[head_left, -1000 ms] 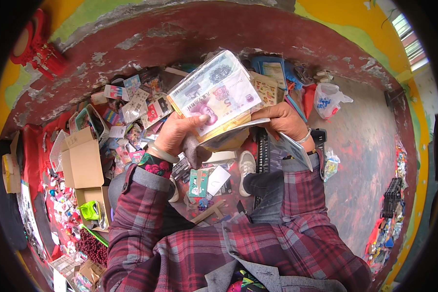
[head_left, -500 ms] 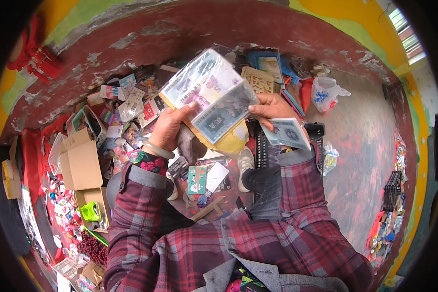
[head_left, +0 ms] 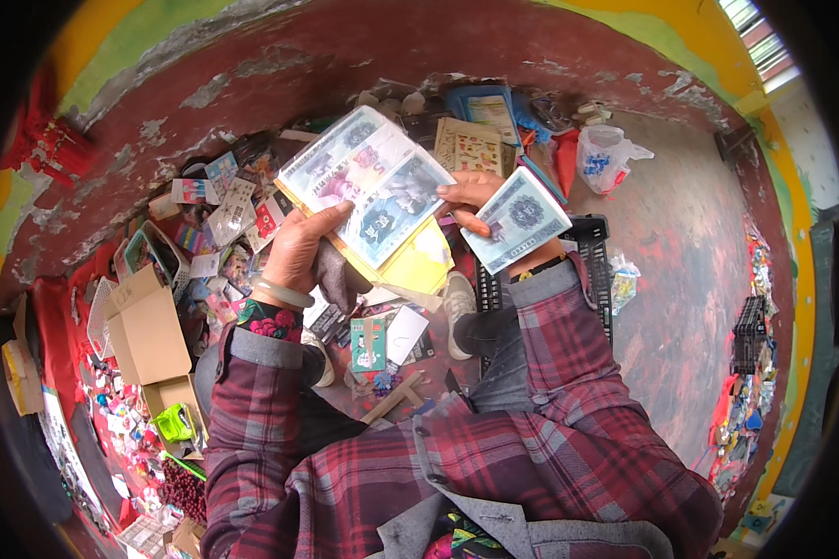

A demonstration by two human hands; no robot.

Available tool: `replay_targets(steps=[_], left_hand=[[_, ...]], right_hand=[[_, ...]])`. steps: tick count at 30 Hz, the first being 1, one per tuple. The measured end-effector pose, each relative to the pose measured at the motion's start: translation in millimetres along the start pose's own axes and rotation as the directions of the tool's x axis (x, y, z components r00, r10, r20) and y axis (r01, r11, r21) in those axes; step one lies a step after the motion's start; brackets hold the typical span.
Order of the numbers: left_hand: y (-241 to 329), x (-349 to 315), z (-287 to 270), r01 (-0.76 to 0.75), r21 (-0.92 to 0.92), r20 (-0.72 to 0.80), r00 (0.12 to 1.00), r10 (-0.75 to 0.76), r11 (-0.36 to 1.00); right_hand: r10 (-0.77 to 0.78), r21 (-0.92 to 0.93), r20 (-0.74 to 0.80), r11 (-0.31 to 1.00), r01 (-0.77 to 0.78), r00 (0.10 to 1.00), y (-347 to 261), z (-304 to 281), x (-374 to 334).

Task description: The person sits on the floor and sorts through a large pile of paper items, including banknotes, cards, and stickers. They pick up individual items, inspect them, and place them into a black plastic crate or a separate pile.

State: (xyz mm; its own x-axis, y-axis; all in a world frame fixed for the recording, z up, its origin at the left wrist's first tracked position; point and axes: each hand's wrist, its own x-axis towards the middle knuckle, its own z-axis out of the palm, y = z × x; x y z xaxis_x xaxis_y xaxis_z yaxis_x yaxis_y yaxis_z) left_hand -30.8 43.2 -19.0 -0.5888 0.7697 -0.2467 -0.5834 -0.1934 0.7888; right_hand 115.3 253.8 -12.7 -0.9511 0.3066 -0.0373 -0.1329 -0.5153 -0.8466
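In the head view, I have the left hand (head_left: 294,247) gripping the lower-left edge of a wide banknote-print packet (head_left: 373,186), up and left of the black plastic crate (head_left: 598,228). My right hand (head_left: 475,194), nearer the crate, touches that packet's right corner while grasping a smaller banknote-print packet (head_left: 519,219), long axis slanting lower-left to upper-right over the crate's far-left corner.

Looks steeply down from the wearer's head through a fisheye lens, close above the hands (head_left: 295,250), reaching across the floor (head_left: 667,279) to the wall (head_left: 494,51) at the top.
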Motion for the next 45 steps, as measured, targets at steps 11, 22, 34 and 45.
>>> replay_targets(steps=[11,22,34,45], left_hand=[[9,-11,1,-0.052,0.264,0.127,0.992,0.019,0.963],[57,-15,-102,-0.014,0.624,-0.261,0.939,0.225,0.781],[48,-24,-162,0.153,0.824,-0.341,0.903,0.263,0.545],[7,-5,-178,0.218,0.969,-0.232,0.965,0.120,0.119]], right_hand=[[0.399,-0.276,0.050,0.886,-0.372,0.915,-17,-4,24],[0.362,-0.367,-0.271,0.818,-0.444,0.892,35,-68,50],[0.267,-0.167,-0.567,0.889,-0.426,0.779,81,-130,113],[0.178,0.035,0.051,0.983,-0.180,0.983,9,-30,67]])
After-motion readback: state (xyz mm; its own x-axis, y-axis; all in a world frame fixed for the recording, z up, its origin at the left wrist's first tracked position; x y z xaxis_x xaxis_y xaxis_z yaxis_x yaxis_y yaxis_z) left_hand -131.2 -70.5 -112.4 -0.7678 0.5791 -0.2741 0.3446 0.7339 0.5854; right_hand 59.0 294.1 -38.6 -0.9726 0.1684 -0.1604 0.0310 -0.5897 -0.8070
